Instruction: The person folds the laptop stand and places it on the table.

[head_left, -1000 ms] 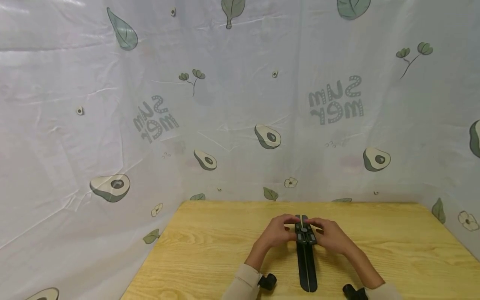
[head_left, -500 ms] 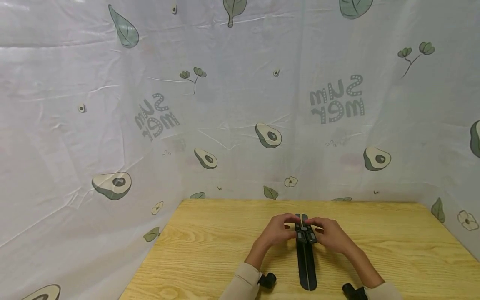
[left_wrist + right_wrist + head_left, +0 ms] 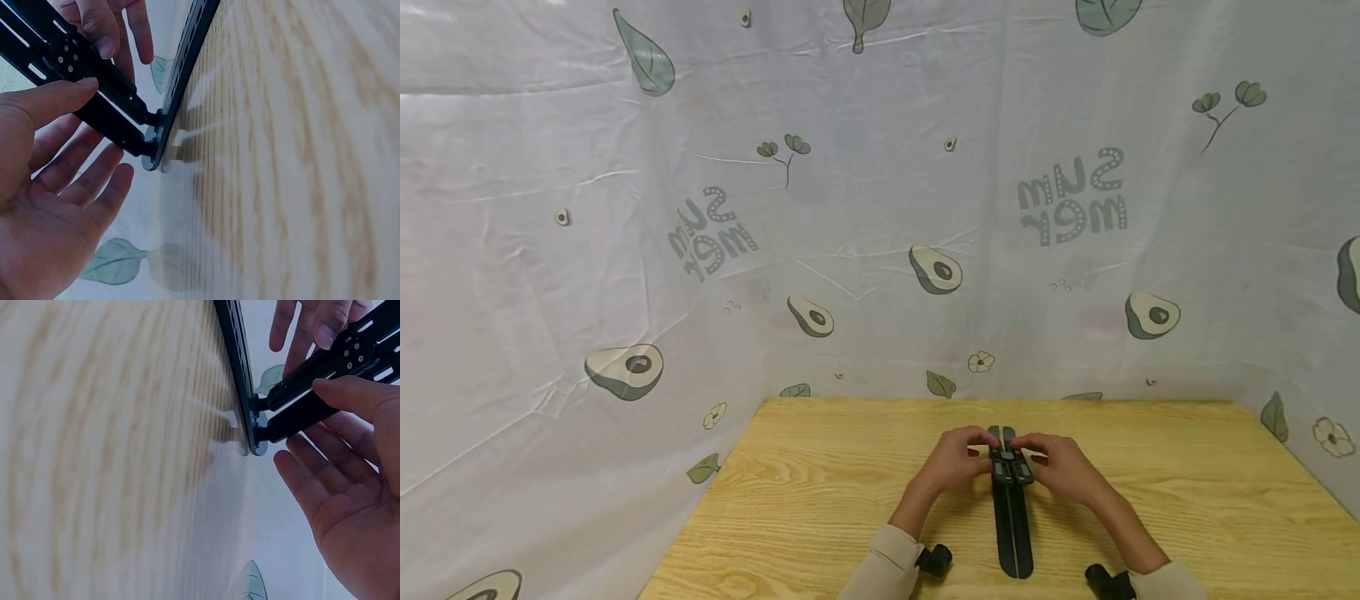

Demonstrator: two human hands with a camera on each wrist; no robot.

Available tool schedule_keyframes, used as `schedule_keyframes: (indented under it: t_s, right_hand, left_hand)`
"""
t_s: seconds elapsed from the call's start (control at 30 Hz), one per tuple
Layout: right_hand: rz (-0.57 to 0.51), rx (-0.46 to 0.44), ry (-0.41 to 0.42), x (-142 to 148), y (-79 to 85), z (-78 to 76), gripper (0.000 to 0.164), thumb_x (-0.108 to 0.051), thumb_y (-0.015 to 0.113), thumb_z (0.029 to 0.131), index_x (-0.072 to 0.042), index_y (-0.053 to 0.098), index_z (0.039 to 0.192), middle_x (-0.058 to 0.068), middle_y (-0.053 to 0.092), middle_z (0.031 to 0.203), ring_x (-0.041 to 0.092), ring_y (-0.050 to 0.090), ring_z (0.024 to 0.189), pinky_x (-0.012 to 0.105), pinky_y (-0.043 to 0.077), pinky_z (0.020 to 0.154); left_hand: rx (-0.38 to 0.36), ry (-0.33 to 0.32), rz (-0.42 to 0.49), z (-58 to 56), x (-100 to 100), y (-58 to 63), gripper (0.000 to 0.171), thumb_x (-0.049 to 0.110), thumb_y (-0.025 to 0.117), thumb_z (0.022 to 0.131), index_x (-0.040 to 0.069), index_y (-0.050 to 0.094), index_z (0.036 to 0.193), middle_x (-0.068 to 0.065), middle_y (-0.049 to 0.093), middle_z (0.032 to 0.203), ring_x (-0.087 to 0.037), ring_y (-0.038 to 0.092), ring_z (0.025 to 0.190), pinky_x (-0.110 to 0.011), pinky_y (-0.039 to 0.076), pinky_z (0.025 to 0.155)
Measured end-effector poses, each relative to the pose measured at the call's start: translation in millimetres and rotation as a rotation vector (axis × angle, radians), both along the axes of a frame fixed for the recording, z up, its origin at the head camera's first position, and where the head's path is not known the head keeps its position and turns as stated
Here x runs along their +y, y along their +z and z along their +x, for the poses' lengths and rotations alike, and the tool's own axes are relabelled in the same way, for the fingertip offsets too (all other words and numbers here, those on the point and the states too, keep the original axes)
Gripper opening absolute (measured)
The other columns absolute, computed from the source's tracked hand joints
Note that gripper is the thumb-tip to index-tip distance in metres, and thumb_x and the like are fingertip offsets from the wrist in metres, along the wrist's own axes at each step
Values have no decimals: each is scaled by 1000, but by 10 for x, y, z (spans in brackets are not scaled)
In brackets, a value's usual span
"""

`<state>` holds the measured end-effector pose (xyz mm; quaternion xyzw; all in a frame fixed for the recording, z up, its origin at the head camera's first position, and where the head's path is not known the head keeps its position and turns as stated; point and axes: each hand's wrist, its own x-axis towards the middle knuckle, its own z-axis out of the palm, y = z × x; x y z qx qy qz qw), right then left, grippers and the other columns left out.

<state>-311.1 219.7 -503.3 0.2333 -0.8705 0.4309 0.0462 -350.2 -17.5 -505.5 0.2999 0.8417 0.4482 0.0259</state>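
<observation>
A black folding laptop stand (image 3: 1004, 525) stands on the wooden table, its two long base strips side by side with a thin gap between them. My left hand (image 3: 953, 460) grips the raised arms from the left, thumb on the near side and fingers round the far side. From the right, my right hand (image 3: 1063, 471) holds the same upper part in a mirrored grip. In the left wrist view, slotted arms (image 3: 107, 120) slope up from the base strip (image 3: 187, 69), pinched by the thumb. The right wrist view shows the right thumb (image 3: 350, 394) pressed against an arm near the riveted pivot.
The pale wooden table (image 3: 820, 483) extends to both sides of the stand. A light curtain (image 3: 865, 208) printed with avocados and leaves hangs behind its far edge. Black wrist cameras (image 3: 936, 562) sit at both beige sleeve cuffs.
</observation>
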Motion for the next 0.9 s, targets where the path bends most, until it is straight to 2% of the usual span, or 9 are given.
schedule_keyframes:
  t_s: [0.23,0.47,0.9]
  right_hand:
    - [3,-18,0,33,-5,0,32,-4,67,104,5,69,134,28,69,137,50,66,129,52,61,101]
    - [6,-15,2,42,10,-3,32,-4,66,103,6,70,133,28,69,136,50,66,129,52,61,102]
    - [22,-11,35,79,-22,-30,32,-14,70,105,4,72,131,26,72,132,49,68,126,52,61,101]
  left_hand:
    - [-6,11,-3,27,-6,12,21,11,78,99,5,77,119,-10,73,128,-31,69,128,-31,61,104]
    - [-8,11,-4,5,-1,4,20,9,78,99,7,77,119,-9,74,129,-29,69,127,-35,62,104]
    - [-25,4,-24,13,-7,-15,15,5,83,94,8,79,109,-7,74,126,-22,70,125,-26,62,98]
